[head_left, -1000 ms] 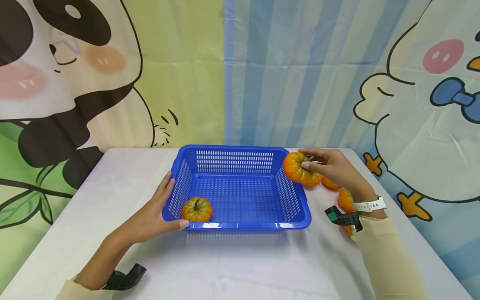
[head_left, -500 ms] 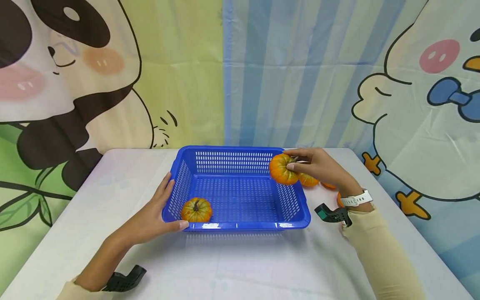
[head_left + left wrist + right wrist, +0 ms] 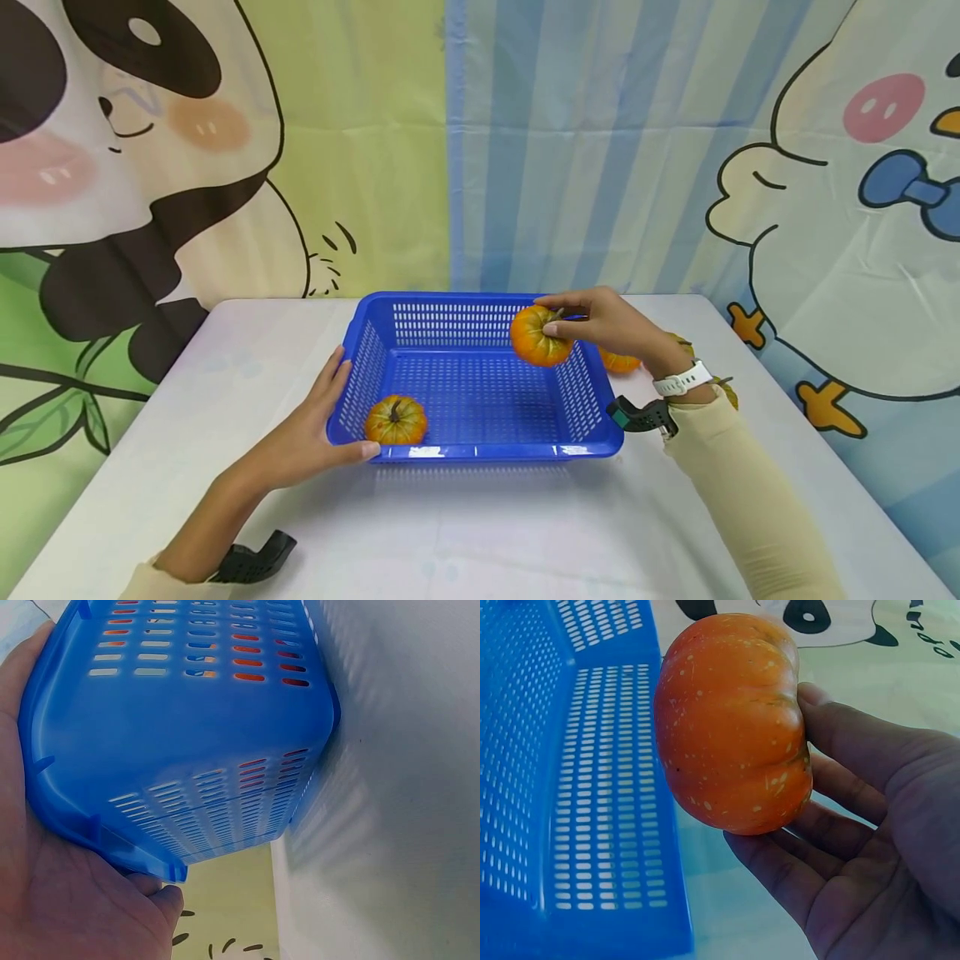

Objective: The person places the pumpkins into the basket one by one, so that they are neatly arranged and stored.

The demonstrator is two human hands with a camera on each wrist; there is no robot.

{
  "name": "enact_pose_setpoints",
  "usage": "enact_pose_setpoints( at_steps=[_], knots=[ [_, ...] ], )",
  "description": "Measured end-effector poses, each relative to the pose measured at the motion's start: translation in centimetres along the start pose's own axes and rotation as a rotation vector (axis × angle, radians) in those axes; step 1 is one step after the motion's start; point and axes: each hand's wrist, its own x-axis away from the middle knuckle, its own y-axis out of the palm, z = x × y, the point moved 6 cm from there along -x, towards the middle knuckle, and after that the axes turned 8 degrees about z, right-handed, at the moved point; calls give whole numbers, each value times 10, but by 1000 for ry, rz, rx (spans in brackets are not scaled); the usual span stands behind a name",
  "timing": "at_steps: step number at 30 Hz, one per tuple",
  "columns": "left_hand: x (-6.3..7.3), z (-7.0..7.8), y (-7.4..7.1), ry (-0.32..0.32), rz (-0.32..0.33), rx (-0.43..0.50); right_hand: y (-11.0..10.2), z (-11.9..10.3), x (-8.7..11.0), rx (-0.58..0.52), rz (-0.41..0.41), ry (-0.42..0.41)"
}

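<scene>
A blue slotted plastic basket [image 3: 472, 387] stands mid-table. My left hand [image 3: 303, 437] grips its near left corner, thumb on the front rim and fingers along the left side. One small orange-yellow pumpkin [image 3: 396, 422] lies inside, in the near left corner; orange shows through the slots of the basket wall [image 3: 187, 712] in the left wrist view. Above the basket's right side, my right hand [image 3: 607, 323] pinches another small pumpkin [image 3: 537, 337] between thumb and fingers near its stem. Its speckled orange underside faces the right wrist view, beside the basket's wall.
More small pumpkins [image 3: 619, 362] lie on the white table [image 3: 480, 533] right of the basket, partly hidden by the right hand and forearm. A cartoon-printed curtain [image 3: 555, 150] hangs behind the table.
My right hand has carried its pumpkin leftward, from the basket's right rim to over the basket's inside. The left hand, the basket and the pumpkin in it stay put.
</scene>
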Motion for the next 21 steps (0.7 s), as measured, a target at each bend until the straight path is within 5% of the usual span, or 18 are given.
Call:
enact_pose_setpoints(
  at_steps=[21],
  knots=[
    [0,-1,-1,2,-2,-10,32,-19,-34,-45,-61,-76]
  ],
)
